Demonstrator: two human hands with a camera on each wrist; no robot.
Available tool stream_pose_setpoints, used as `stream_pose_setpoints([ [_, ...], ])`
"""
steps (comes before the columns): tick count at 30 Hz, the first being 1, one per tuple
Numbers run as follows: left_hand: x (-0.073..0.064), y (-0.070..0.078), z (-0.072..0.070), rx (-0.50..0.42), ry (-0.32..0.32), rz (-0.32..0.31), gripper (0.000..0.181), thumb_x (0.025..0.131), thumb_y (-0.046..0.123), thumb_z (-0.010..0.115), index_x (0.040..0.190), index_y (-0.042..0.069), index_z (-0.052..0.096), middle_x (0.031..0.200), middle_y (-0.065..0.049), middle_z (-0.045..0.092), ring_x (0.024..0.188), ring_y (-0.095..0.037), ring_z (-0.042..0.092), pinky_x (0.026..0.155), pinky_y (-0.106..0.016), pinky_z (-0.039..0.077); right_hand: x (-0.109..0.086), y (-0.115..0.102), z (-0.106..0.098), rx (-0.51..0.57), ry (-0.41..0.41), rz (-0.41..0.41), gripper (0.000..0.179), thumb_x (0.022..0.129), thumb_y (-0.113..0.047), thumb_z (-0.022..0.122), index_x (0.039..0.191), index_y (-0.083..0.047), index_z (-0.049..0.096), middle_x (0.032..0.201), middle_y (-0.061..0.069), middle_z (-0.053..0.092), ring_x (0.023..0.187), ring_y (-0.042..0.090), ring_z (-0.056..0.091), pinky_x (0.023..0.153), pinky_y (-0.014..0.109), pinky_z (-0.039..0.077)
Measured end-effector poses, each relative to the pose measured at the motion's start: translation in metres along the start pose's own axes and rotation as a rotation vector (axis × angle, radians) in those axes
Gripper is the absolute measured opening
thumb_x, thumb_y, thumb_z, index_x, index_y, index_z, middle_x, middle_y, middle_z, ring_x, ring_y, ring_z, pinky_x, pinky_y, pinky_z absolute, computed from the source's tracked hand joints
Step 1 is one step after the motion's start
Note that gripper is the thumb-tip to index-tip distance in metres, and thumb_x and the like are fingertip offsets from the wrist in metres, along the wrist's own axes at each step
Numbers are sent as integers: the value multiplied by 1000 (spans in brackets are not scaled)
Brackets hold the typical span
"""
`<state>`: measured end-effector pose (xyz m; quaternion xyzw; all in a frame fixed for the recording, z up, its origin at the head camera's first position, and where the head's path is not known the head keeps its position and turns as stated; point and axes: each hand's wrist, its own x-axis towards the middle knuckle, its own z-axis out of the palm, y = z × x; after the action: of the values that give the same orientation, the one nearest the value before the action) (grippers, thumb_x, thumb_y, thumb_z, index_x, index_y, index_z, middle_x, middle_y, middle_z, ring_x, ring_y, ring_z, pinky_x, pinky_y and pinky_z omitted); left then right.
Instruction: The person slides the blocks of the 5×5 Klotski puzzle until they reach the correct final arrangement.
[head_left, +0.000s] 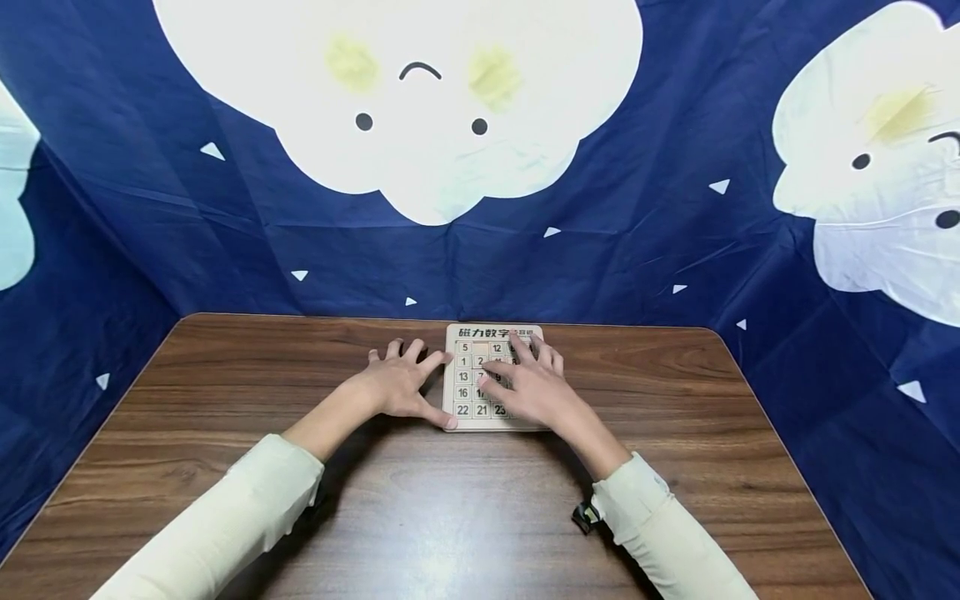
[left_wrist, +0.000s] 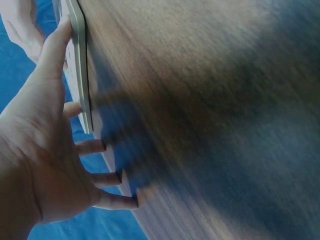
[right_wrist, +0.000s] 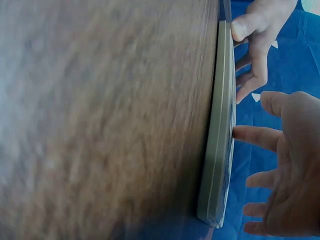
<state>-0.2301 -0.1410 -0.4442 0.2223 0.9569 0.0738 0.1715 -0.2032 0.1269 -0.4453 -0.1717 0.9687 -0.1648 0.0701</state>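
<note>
A pale number sliding puzzle [head_left: 449,385] lies flat near the table's far edge, dark lettering along its top. Between tiles 5 and 12 in its top row shows a bare slot [head_left: 481,347]. My left hand [head_left: 393,390] spreads its fingers at the puzzle's left side, the thumb on the lower left corner and the index fingertip at the upper left edge. Over the right part of the board is my right hand [head_left: 534,388], covering several tiles. Its index fingertip [right_wrist: 240,132] touches the board's face in the right wrist view, while the thumb [right_wrist: 272,102] stays raised.
The brown wood-grain table [head_left: 442,517] extends toward me and to both sides. A dark blue cloth [head_left: 240,242] with white clouds hangs behind it and at the sides. A small black device [head_left: 585,517] sits at my right cuff.
</note>
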Motion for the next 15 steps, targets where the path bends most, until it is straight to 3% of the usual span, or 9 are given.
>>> stream_pose_setpoints([
  [9, 0, 1, 0, 7, 13, 3, 123, 75, 95, 78, 172, 32, 37, 165, -24, 42, 161, -71, 28, 121, -94, 29, -2, -9, 2, -52, 15, -24, 65, 113, -65, 50, 158, -22, 69, 187, 25, 25, 172, 60, 13, 137, 78, 14],
  [15, 1, -1, 0, 11, 18, 8, 123, 75, 95, 79, 172, 31, 39, 165, -23, 43, 160, -71, 30, 120, -94, 30, 7, -9, 4, -2, 38, -23, 60, 112, -62, 53, 155, -23, 71, 186, 24, 27, 171, 60, 16, 136, 79, 16],
])
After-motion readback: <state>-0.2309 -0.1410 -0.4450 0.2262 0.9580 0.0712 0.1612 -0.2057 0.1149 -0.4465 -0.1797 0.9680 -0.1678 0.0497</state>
